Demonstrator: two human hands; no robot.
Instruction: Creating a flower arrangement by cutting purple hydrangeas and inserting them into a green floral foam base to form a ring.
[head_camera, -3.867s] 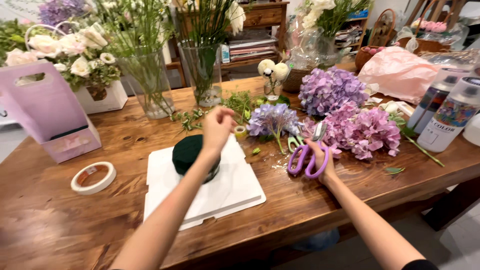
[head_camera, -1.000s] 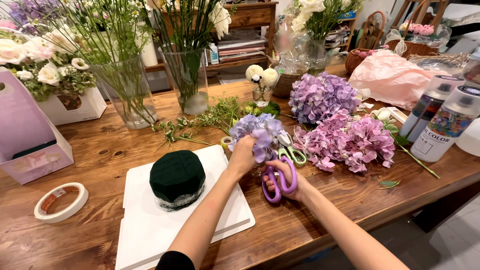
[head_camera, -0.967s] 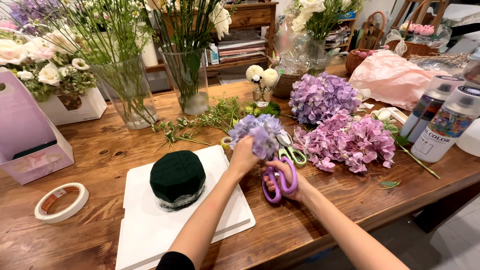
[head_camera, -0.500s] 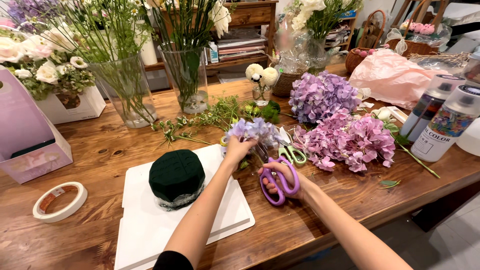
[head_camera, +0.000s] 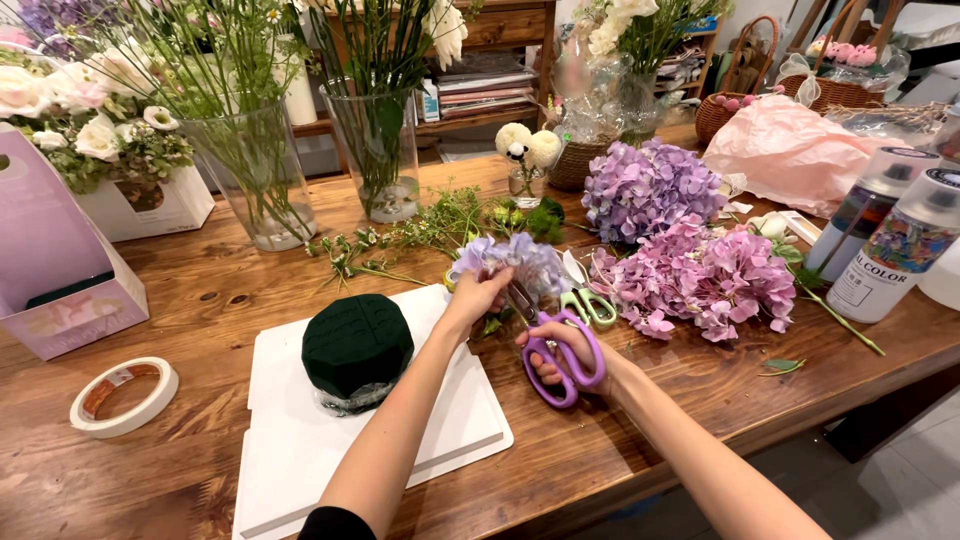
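Pale lilac-blue hydrangea head (head_camera: 508, 258), a loose cluster of small papery florets, sits just above the desk between the dark green foam dome and the pink blooms. Left hand (head_camera: 480, 297) grips it from below, fingers closed round the stem end. Right hand (head_camera: 562, 358) holds purple-handled scissors (head_camera: 560, 352), fingers through the loops, blades pointing up into the underside of the flower head; blades appear slightly parted, tips lost among the florets.

Dark green rounded floral foam block (head_camera: 357, 343) stands on a white flat board (head_camera: 300, 440). Green-handled scissors (head_camera: 585, 300) lie just right of the held flower. Heap of pink and purple hydrangea blooms (head_camera: 700, 275) lies to the right; larger purple hydrangea (head_camera: 645, 188) behind it. Roll of white tape (head_camera: 123, 396) lies near the left edge.

Brown knotty wooden desk (head_camera: 200, 300) with green trimmings scattered on it. Two clear glass vases of stems (head_camera: 375, 150) at the back, pale purple paper box (head_camera: 50, 280) at left, spray cans (head_camera: 890, 245) at right, pink wrapping paper (head_camera: 790, 145) and wicker baskets beyond. Shelves behind.

Stem of the held flower is hidden by the left hand. Cut point cannot be made out. Spray cans are cut off at the frame edge.
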